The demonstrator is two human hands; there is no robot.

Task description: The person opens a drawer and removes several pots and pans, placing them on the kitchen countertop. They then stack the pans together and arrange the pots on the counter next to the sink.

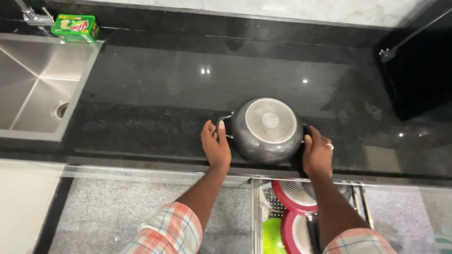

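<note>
A dark grey pot (266,129) rests upside down on the black stone counter (155,94), its pale metal base disc facing up. My left hand (215,145) grips the small side handle on the pot's left. On the opposite side, my right hand (317,153), with a ring on one finger, holds the other handle. Both hands are close to the counter's front edge.
A steel sink (35,84) is set into the counter at the left, with a tap and a green soap box (75,27) behind it. A dark appliance (419,70) stands at the right. Below the counter, an open wire drawer (256,211) holds red pans (294,195) and a green item.
</note>
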